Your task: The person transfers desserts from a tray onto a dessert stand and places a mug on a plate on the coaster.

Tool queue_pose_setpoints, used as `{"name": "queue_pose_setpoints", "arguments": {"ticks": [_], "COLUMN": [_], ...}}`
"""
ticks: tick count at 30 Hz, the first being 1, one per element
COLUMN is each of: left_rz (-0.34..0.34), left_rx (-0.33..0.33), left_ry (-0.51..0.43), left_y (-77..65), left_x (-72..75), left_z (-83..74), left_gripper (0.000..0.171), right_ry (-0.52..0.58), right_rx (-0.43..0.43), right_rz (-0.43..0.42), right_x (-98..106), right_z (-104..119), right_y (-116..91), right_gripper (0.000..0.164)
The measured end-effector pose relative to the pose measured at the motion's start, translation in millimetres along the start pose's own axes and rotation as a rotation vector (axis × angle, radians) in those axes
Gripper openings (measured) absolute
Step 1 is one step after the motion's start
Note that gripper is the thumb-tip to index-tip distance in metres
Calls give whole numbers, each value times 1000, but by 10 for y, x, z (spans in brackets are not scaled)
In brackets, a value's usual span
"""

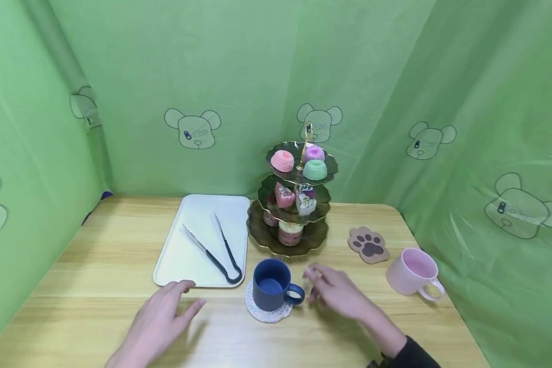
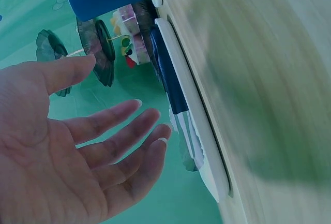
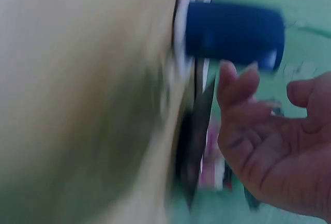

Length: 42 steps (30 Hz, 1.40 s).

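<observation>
A dark blue mug [image 1: 266, 295] stands upright on a round patterned white coaster [image 1: 266, 315], its handle pointing right. My right hand [image 1: 338, 292] is just right of that handle, fingers loosely bent and holding nothing; the right wrist view, blurred, has its fingertips [image 3: 227, 71] close to the mug. Whether they touch it I cannot tell. To the left of the mug, my left hand [image 1: 158, 319] hovers near the front edge of the white tray [image 1: 198, 204], with thumb and fingers spread apart. Black-handled metal tongs [image 1: 220, 267] lie on the tray, their arms apart.
Behind the mug rises a three-tier dark stand [image 1: 255, 225] bearing several small cakes. A brown paw-shaped coaster [image 1: 368, 244] and a pink mug [image 1: 405, 276] are on the right. Green curtain [image 1: 248, 76] encloses the back and sides of the wooden table [image 1: 73, 306].
</observation>
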<state>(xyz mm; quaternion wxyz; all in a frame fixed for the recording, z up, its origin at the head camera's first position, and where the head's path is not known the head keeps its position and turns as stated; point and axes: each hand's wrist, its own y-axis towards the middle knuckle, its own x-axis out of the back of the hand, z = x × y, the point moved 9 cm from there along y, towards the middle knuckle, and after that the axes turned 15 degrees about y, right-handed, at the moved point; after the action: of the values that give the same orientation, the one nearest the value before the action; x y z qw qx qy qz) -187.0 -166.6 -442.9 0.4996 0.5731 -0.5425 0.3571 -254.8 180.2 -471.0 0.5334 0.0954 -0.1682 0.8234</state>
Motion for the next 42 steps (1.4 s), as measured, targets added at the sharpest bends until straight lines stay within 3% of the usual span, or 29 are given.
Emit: {"name": "queue_pose_setpoints", "arguments": {"ticks": [4, 9, 14, 16, 22, 25, 29, 30, 34, 37, 42], "left_rz": [3, -15, -24, -23, -29, -35, -41, -40, -47, -90, -142], "left_rx": [16, 14, 4, 2, -11, -14, -12, -16, -38, -61, -77], "left_ry": [-6, -18, -26, -24, -15, -9, 1, 2, 23, 50, 113], "left_y": [-33, -53, -21, -7, 5, 6, -2, -5, -5, 21, 109], "left_x": [-5, 12, 52, 58, 58, 60, 67, 65, 67, 117, 198], "left_z": [42, 49, 19, 15, 5, 4, 12, 8, -13, -33, -33], "left_gripper": [44, 45, 44, 45, 44, 42, 43, 44, 51, 57, 69], "right_ry": [-306, -618, -693, -664, -589, -572, -548, -533, -545, -530, -319], "right_rx": [-39, -197, -406, -476, -563, -586, -567, -561, -480, -365, -246], "right_rz": [-200, -287, -239, -193, -70, -121, -253, -279, -290, -261, -213], "right_x": [583, 1206, 1650, 1746, 1843, 1942, 2023, 2018, 1928, 1816, 1579], "right_z": [-26, -207, -519, -618, -682, -682, -682, -686, -650, -545, -349], "right_y": [254, 635, 959, 999, 923, 839, 762, 742, 694, 663, 524], "right_gripper": [53, 60, 64, 55, 38, 41, 66, 66, 56, 43, 26]}}
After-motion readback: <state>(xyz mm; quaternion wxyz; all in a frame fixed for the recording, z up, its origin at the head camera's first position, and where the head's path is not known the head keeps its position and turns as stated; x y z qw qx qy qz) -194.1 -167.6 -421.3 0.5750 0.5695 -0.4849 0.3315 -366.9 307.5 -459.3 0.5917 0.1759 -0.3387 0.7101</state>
